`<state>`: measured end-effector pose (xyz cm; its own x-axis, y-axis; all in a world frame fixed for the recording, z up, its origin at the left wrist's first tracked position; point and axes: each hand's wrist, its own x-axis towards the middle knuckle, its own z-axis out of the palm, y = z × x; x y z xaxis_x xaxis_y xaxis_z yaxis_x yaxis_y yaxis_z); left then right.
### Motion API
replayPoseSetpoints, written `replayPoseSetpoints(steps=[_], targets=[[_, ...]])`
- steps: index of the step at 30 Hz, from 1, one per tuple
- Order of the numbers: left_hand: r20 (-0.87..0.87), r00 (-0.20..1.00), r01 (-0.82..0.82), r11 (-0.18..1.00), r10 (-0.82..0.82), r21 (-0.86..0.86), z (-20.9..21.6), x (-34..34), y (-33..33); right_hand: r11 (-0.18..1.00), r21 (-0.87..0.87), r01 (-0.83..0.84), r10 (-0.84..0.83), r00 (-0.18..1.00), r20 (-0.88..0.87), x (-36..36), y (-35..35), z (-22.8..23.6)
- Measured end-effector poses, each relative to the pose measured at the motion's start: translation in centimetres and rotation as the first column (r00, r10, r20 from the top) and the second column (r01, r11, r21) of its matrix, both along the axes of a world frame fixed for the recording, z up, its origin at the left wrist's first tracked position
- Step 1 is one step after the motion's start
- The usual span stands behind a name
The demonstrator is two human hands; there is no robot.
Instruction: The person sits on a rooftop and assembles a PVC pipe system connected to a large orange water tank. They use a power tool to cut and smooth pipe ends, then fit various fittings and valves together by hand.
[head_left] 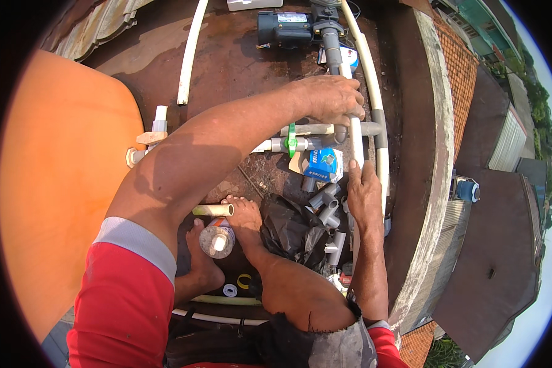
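My left hand is closed around the upper part of a white PVC pipe, just below the grey pipe fitting that comes down from the dark water pump. Lower on the same pipe, the fingers of my right hand are closed about its near end. The pipe passes over a grey crosswise pipe. Whether its far end sits inside the fitting, I cannot tell. To the left of the pipe is a ball valve with a green handle, and a blue box lies below that.
An orange tank fills the left side. Grey pipe fittings and a black plastic bag lie by my feet, with a round can and a short pipe piece. A weathered wall edge borders the right, with rooftops beyond.
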<state>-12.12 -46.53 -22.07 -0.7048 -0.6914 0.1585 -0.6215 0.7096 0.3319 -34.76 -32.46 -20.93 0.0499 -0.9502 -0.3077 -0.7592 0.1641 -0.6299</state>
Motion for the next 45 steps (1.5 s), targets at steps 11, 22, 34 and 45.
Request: replayPoseSetpoints(steps=[11, 22, 34, 45], targets=[[-0.029, 0.999, 0.035, 0.999, -0.037, -0.039, 0.0, 0.3, 0.0, 1.0, -0.009, 0.019, -0.018, 0.999, 0.035, 0.5, 0.0, 0.6], [-0.233, 0.963, 0.128, 0.99, -0.137, -0.053, 5.8, 3.1, 8.9, 0.914, 0.249, -0.322, 0.342, 0.939, -0.043, -3.8, 1.6, 12.8], [-0.343, 0.628, -0.513, 0.703, 0.699, 0.493, 13.3, 8.2, 29.5, 0.218, -0.669, -0.71, 0.611, 0.634, -0.474, 3.5, 0.1, 24.9], [-0.101, 0.141, -0.736, 0.172, 0.985, 0.655, 19.1, 19.2, 48.4, 0.791, -0.378, -0.482, 0.559, 0.82, 0.124, -0.9, 16.2, 28.8]])
